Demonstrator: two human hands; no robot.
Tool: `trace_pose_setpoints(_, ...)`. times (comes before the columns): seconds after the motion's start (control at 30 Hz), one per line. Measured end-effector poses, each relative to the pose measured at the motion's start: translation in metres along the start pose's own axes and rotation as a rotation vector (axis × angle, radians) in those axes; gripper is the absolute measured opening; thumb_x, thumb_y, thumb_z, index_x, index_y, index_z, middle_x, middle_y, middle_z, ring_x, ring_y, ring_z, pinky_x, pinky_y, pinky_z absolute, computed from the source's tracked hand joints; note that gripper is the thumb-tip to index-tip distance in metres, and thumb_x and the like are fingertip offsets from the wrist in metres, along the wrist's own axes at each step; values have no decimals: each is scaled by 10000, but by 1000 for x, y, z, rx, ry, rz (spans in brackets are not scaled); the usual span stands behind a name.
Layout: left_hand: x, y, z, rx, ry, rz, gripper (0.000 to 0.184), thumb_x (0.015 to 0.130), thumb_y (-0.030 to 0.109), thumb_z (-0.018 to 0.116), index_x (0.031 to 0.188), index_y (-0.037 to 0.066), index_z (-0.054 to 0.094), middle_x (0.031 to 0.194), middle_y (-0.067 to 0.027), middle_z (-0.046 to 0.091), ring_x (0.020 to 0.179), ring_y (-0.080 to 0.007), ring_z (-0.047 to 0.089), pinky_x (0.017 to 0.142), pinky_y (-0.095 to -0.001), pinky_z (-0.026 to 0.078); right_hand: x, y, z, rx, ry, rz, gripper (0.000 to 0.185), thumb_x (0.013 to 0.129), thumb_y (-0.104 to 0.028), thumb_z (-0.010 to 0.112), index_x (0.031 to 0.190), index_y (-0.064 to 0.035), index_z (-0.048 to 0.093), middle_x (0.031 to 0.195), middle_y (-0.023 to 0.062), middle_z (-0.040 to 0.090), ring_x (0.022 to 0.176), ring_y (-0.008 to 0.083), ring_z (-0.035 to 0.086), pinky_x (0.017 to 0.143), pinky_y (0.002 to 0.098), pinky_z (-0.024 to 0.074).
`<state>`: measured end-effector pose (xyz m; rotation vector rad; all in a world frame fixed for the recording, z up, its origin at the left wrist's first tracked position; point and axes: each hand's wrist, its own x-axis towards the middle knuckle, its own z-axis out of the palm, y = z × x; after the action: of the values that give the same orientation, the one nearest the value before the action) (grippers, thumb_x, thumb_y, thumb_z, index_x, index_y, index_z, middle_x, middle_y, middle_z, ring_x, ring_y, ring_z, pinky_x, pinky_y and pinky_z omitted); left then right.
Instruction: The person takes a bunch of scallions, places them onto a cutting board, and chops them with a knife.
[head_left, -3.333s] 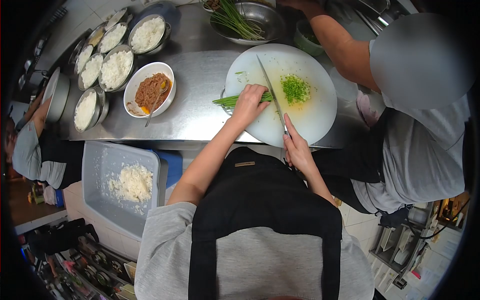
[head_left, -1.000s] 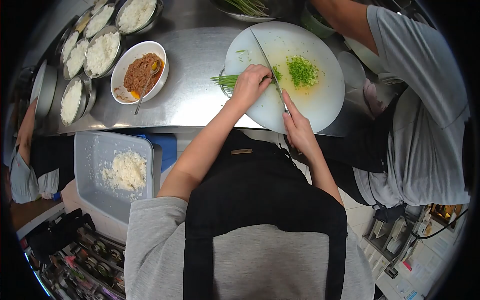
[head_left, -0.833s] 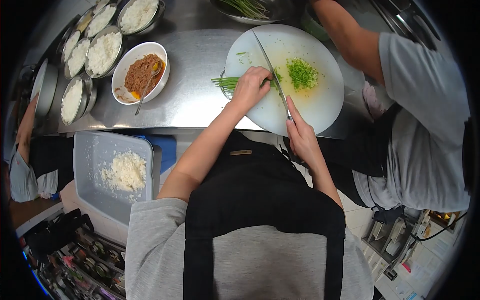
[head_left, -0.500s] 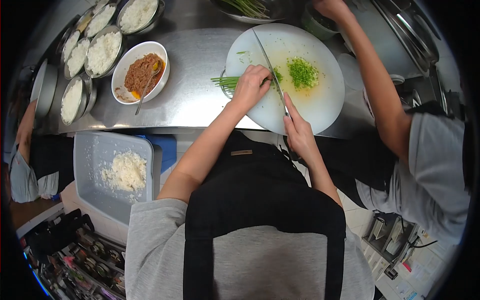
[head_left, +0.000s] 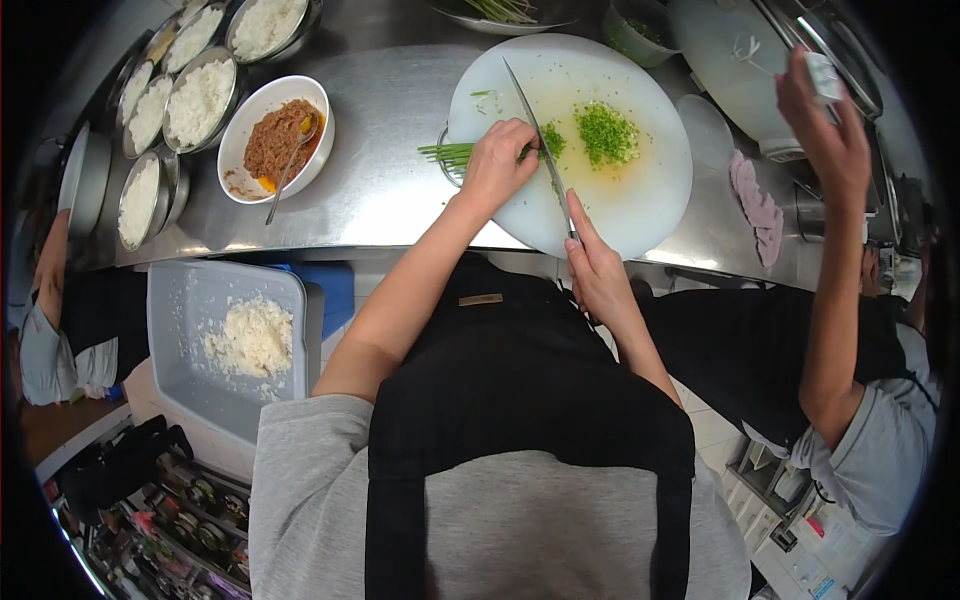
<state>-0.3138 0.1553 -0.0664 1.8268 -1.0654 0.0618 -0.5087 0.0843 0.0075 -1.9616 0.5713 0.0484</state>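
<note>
My left hand [head_left: 503, 163] is closed around a bunch of thin green chives or scallions [head_left: 443, 154], whose long ends stick out to the left past the board's edge. In my right hand [head_left: 598, 270] is the handle of a long kitchen knife [head_left: 527, 112], its blade slanting up and left beside my left fingertips. Both hands work over a round white cutting board [head_left: 645, 215]. A heap of finely chopped greens [head_left: 607, 135] lies right of the blade, and a smaller cut bit sits against the blade by my left fingers.
A white bowl of reddish-brown minced food [head_left: 232, 178] with a spoon stands left. Several metal bowls of rice [head_left: 200, 105] fill the far left. Below the counter edge is a grey tub [head_left: 185, 385] with rice. On the right, a co-worker's raised hand [head_left: 835, 135] holds something white near a pink cloth [head_left: 757, 205].
The co-worker on the right has drawn the arm back from the green-filled container and now holds up a small white thing. My hands and the knife have barely moved.
</note>
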Motion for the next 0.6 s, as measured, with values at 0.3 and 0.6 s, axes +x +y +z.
trace_pose_setpoints(0.3, 0, 1, -1, 15, 46, 28, 99, 727, 12, 651, 809, 13, 594, 836, -112, 611, 848, -324, 570, 755, -409, 477, 0, -9, -1, 60, 2, 1, 551, 983, -116, 426, 1511, -141, 270, 1338, 314, 492, 1263, 422, 479, 1059, 394, 339)
trace_pose_setpoints(0.6, 0, 1, -2, 18, 19, 2, 112, 721, 19, 644, 820, 15, 592, 851, -110, 618, 861, -325, 573, 777, -398, 473, 15, -8, 4, 236, -57, 93, 568, 1005, -104, 372, 1534, -247, 223, 639, 0, 400, 398, 76, 395, 355, 245, 384)
